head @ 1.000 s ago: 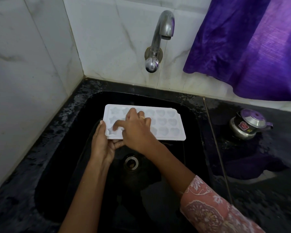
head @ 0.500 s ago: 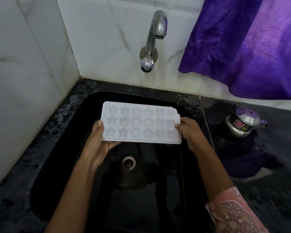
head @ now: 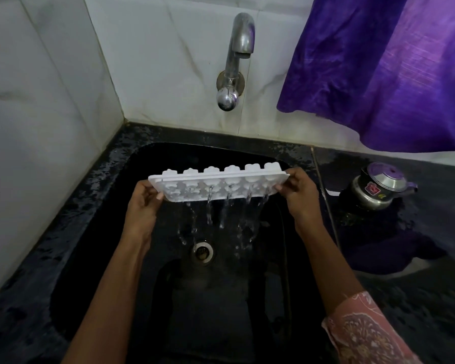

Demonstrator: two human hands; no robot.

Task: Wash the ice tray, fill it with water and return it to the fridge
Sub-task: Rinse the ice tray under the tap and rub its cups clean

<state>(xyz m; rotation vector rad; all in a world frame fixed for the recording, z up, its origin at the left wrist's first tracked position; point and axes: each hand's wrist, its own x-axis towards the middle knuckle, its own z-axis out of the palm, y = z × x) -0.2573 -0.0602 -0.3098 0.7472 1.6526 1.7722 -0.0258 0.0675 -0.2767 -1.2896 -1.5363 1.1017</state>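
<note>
Head view: the tray (head: 218, 186) is held in the air over the black sink (head: 168, 156), tipped on its long edge with its cups facing the person. Water (head: 224, 214) streams from it toward the drain (head: 202, 253). The left hand (head: 142, 206) grips the tray's left end and the right hand (head: 300, 195) its right end, fingers (head: 286, 189) curled round the rim. The tap (head: 237, 61) stands on the wall above. A small metal pot (head: 378, 189) sits on the wet worktop (head: 418, 298) at right, under a purple curtain (head: 392, 69).
</note>
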